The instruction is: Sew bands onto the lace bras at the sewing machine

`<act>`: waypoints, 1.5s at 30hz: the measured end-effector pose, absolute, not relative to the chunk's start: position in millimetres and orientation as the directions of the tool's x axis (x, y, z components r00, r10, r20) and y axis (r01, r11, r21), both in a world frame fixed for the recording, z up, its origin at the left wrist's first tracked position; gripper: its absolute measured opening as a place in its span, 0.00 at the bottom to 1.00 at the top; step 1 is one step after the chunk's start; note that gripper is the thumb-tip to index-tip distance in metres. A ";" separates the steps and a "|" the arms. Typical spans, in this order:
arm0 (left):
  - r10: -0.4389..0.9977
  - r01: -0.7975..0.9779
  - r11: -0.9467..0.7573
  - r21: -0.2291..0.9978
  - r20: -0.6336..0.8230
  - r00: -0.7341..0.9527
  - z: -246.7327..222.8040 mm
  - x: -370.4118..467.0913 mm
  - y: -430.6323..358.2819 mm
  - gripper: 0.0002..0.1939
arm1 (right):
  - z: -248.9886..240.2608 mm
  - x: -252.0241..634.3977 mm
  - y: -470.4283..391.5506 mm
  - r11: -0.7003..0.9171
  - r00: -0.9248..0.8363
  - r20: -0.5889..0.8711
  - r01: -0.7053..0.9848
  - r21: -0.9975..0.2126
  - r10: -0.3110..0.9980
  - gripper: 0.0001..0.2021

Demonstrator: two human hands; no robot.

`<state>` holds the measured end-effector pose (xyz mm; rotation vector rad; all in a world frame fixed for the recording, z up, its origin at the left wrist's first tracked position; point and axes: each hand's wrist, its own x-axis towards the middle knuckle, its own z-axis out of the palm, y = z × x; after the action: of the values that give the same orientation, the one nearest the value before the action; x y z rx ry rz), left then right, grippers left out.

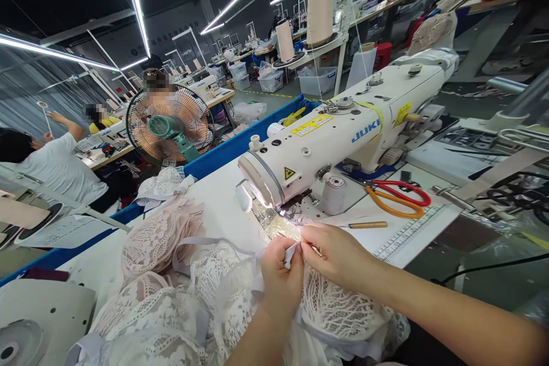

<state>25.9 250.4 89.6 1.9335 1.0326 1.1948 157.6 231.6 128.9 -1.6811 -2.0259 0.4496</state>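
Observation:
White lace bra pieces (338, 303) with pale grey bands hang and lie beneath my hands at the table's front. My left hand (283, 274) pinches a pale fabric strap end between thumb and fingers. Right beside it, my right hand (328, 251) is closed on the same strap, its fingertips meeting those of the left. Both hands are just in front of the white sewing machine (309, 143), near its lit needle area. Most of the strap is hidden by my fingers.
Lace pieces (163, 234) are heaped on the left. Scissors (398, 197) with red and orange handles, a wooden-handled tool (368, 225) and a thread spool (333, 194) lie right of the needle. A fan (169, 126) and a person in white (64, 168) are beyond the blue-edged table.

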 end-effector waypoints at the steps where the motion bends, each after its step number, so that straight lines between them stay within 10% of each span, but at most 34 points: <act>1: 0.852 0.286 -0.513 0.810 0.437 0.288 90.0 25.6 250.4 0.06 | 129.5 158.3 231.3 0.194 -0.139 0.142 0.817 -0.542 0.980 0.12; 11: 0.882 0.178 -0.408 0.895 0.336 0.330 90.4 25.1 250.6 0.06 | 144.5 206.6 239.1 0.177 -0.157 0.112 0.503 -0.846 0.981 0.12; 14: 0.923 0.140 -0.271 0.952 0.216 0.319 89.1 25.8 250.2 0.06 | 128.7 200.4 246.0 -0.051 -0.231 -0.093 0.180 -0.982 0.969 0.12; 18: 0.942 0.096 -0.175 0.980 0.139 0.307 87.9 25.8 250.1 0.07 | 109.4 185.2 246.3 -0.339 -0.317 -0.290 -0.109 -0.935 0.903 0.16; 28: 0.863 0.212 -0.412 0.886 0.305 0.402 98.1 26.6 253.6 0.07 | 101.2 183.9 236.1 -0.462 -0.326 -0.363 -0.316 -0.828 0.873 0.13; 45: 0.813 0.233 -0.470 0.851 0.315 0.490 98.0 26.2 251.7 0.06 | 105.8 154.5 236.7 -0.378 -0.047 -0.401 -0.452 -0.808 0.915 0.08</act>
<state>26.2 251.7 98.0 1.9630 0.8624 0.9523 154.5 236.7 105.8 -1.1459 -0.5899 1.6465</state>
